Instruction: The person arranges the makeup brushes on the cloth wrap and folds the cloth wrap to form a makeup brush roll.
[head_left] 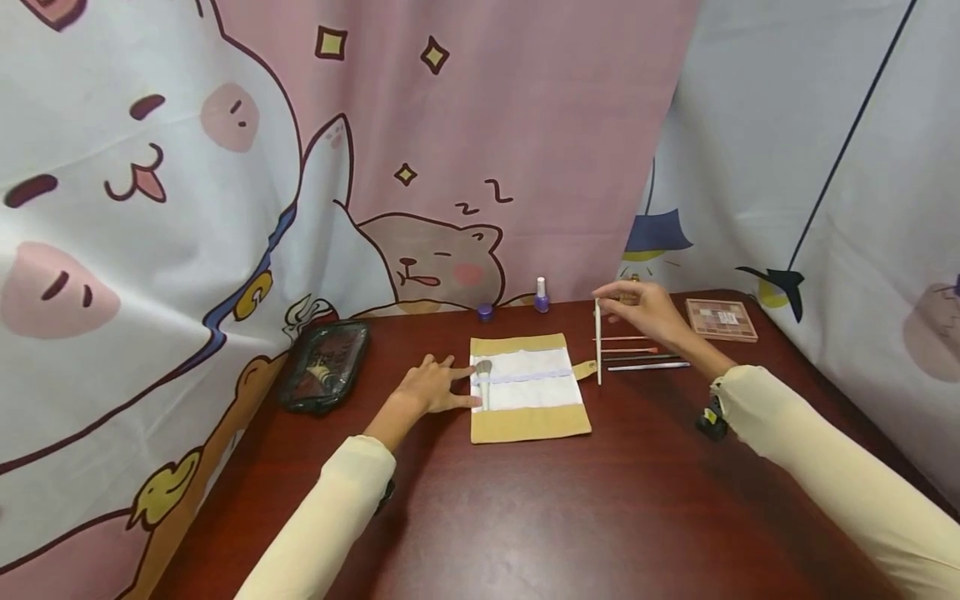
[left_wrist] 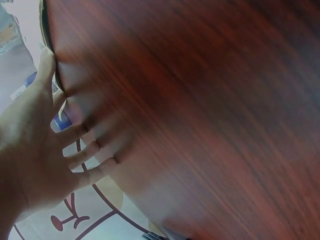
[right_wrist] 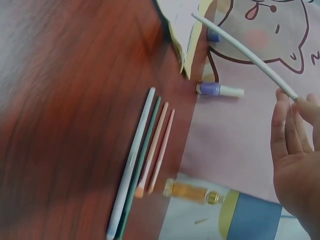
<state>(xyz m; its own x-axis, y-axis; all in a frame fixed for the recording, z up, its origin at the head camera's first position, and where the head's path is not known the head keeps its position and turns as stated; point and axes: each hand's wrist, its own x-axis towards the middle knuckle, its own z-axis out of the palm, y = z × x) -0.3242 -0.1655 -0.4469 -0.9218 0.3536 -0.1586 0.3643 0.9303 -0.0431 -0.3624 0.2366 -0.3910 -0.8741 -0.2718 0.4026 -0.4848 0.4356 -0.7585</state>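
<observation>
A tan brush roll (head_left: 531, 425) lies unrolled, its white inside crossed by a lavender band. A fluffy grey-headed makeup brush (head_left: 484, 385) sits at the left end under this band. My left hand (head_left: 429, 390) rests at the roll's left edge, fingers spread, thumb and index finger touching the border. Between the thumb and fingertips of my right hand (head_left: 651, 315) is a slim white makeup brush (right_wrist: 245, 52), pinched at one end. It hangs nearly upright beside the roll's strap (head_left: 585, 369); my fingers hide its upper end.
Several brushes, including a white one (right_wrist: 131, 165) and a dark green one (right_wrist: 141, 162), lie side by side right of the roll. Behind stand purple nail polish (head_left: 542, 298) and a small purple jar (head_left: 485, 312). A palette (head_left: 722, 320) is far right, a black pouch (head_left: 326, 367) left.
</observation>
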